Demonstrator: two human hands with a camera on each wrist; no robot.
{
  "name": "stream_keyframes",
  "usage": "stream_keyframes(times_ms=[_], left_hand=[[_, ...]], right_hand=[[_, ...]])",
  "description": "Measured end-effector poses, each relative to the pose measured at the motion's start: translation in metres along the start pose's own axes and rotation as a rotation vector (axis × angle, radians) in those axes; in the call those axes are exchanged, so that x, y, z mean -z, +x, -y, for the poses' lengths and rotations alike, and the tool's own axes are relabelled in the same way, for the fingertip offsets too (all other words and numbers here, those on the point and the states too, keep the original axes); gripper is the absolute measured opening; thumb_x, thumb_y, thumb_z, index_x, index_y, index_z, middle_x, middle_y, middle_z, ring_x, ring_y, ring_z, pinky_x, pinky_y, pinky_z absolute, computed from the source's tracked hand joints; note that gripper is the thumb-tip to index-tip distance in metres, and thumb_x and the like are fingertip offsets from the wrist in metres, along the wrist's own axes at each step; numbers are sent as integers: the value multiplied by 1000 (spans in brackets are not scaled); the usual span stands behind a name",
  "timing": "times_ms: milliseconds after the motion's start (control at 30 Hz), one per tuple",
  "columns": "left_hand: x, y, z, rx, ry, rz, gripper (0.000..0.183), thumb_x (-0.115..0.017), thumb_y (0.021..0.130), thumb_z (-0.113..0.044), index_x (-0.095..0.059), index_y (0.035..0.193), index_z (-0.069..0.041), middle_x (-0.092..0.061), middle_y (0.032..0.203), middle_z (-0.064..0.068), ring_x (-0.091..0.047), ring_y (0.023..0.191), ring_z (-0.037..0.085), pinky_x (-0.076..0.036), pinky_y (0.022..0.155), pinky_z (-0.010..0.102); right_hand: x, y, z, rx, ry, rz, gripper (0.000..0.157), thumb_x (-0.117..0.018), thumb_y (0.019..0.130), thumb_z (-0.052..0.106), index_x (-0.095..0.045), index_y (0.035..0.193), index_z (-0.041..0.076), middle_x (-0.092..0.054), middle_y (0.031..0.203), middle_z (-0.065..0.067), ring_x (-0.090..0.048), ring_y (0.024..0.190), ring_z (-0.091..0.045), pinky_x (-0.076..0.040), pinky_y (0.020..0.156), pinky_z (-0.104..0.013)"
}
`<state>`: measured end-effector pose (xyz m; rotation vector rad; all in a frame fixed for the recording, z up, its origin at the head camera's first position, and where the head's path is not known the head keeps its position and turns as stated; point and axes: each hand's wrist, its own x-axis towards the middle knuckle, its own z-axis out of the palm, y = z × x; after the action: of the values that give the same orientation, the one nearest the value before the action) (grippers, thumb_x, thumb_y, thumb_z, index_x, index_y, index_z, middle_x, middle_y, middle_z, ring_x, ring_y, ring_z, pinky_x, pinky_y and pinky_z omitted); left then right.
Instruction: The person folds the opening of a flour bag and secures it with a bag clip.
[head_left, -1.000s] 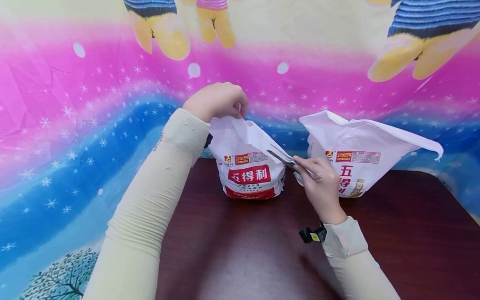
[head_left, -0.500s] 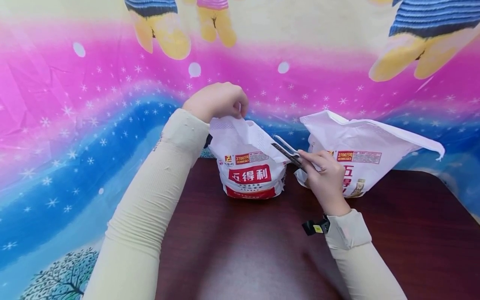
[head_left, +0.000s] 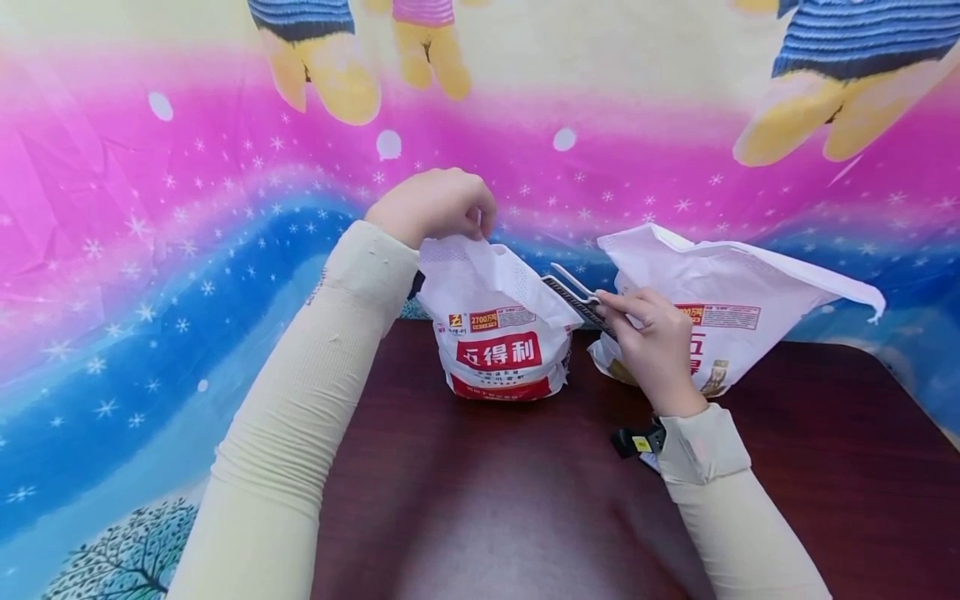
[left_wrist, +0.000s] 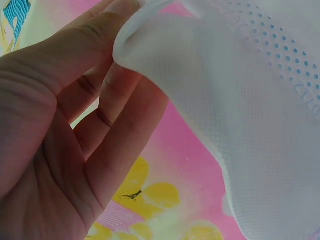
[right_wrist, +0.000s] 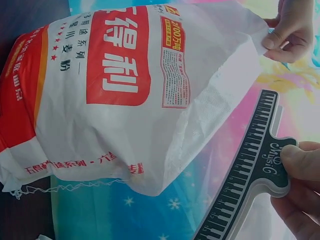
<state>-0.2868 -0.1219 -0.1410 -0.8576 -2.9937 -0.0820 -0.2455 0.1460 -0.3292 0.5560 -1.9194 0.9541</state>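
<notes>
A white flour bag with a red label point(head_left: 498, 350) stands on the table, its top gathered upward. Its top edge is pinched by my left hand point(head_left: 438, 204); in the left wrist view, thumb and fingers grip the white fabric point(left_wrist: 250, 135). My right hand point(head_left: 656, 346) holds a long clip with a piano-key pattern point(right_wrist: 245, 155) by its grips, thumb on the black "Music" plate. The clip's two bars stand spread apart, beside the bag's upper right edge. In the right wrist view, the bag's top slopes from the left hand point(right_wrist: 295, 30) down toward the clip's side.
A second white flour bag point(head_left: 738, 287) stands at the right, its top folded over and drooping rightward, partly behind my right hand. Both bags sit on a dark red-brown table point(head_left: 480, 500). A colourful printed cloth point(head_left: 225, 167) hangs behind the table.
My right hand has shifted slightly right and up. The clip has turned, showing its piano-key face, and its bars have spread wider. The left hand keeps its place on the bag.
</notes>
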Motion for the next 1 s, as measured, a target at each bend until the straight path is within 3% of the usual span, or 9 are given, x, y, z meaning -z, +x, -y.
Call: stream_keyframes(times_ms=[133, 367, 1000], left_hand=[[-2, 0, 0, 7, -2, -7, 16, -75, 93, -13, -75, 108, -17, -66, 112, 4, -57, 106, 23, -54, 92, 43], [-3, -1, 1, 12, -8, -10, 16, -76, 92, -13, -76, 107, -18, -66, 111, 4, -57, 106, 24, -54, 91, 43], [0, 1, -1, -2, 1, -6, 17, -75, 92, -12, -76, 109, -15, -67, 113, 5, -58, 106, 24, -53, 93, 42]], right_hand=[[0, 4, 0, 2, -15, 49, 23, -80, 84, -1, -80, 106, 5, -73, 85, -13, -60, 67, -20, -34, 58, -12], [0, 14, 1, 10, -23, 120, 23, -78, 86, -2, -80, 107, 7, -70, 81, -11, -51, 64, -15, -31, 56, -13], [1, 40, 9, -14, -24, 204, 21, -78, 85, -3, -80, 105, 3, -70, 83, -13, -53, 67, -17, -35, 58, -9]])
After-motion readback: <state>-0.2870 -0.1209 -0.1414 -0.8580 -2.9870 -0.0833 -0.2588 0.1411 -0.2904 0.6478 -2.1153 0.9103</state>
